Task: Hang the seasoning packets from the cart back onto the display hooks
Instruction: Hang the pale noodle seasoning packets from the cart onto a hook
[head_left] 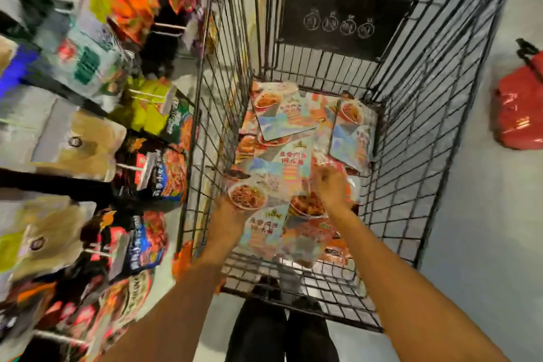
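Several colourful seasoning packets (282,120) with pictures of red noodle bowls lie in the bottom of a black wire cart (417,114). Both my arms reach down into it. My left hand (227,222) grips the near-left edge of a packet (261,229) with a noodle bowl on it. My right hand (330,188) has its fingers curled down on packets (308,206) in the pile; the picture is blurred, so the exact hold is unclear. Display hooks (130,167) with hanging packets fill the left side.
The display rack (88,138) on the left stands close against the cart's left wall, with several rows of hanging bags. A red bag (520,109) lies on the grey floor to the right. My feet (282,329) stand behind the cart's near edge.
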Available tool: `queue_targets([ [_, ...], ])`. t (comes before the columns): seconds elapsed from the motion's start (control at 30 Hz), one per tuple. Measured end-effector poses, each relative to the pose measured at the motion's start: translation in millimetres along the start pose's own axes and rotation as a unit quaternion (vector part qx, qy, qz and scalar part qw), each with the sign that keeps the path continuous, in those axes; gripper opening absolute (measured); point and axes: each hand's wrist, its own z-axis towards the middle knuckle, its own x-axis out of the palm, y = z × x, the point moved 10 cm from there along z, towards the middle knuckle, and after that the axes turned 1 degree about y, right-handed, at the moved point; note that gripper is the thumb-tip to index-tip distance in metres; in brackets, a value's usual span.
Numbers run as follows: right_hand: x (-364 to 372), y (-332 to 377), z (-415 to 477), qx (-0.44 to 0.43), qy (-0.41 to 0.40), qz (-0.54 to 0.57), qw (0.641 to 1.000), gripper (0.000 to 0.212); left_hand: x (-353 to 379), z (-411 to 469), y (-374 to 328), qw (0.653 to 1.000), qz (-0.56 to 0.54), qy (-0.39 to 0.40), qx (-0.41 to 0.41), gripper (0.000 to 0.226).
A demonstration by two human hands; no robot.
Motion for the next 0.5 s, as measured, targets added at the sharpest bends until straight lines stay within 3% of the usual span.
queue_targets([
  [0.07, 13, -6, 15, 0.026, 0.013, -0.017, 0.999, 0.030, 4, 9, 14, 0.999, 0.017, -0.007, -0.048, 0.086],
  [0.17, 24, -6, 29, 0.029, 0.015, -0.034, 0.999, 0.030, 9, 15, 20, 0.996, 0.052, -0.020, -0.071, 0.077],
  [0.27, 32, -13, 36, 0.078, 0.008, 0.024, 0.997, 0.031, 9, 19, 17, 0.996, 0.045, -0.042, -0.062, 0.074],
  [0.37, 37, -23, 41, 0.133, -0.009, 0.076, 0.988, 0.025, 6, 19, 17, 0.994, 0.059, -0.070, -0.051, 0.054],
  [0.43, 39, -23, 43, 0.144, -0.014, 0.101, 0.984, 0.011, 4, 19, 19, 0.993, 0.059, -0.088, -0.047, 0.044],
  [0.5, 33, -23, 46, 0.141, -0.021, 0.100, 0.985, 0.011, 3, 20, 17, 0.993, 0.064, -0.093, -0.030, 0.038],
])
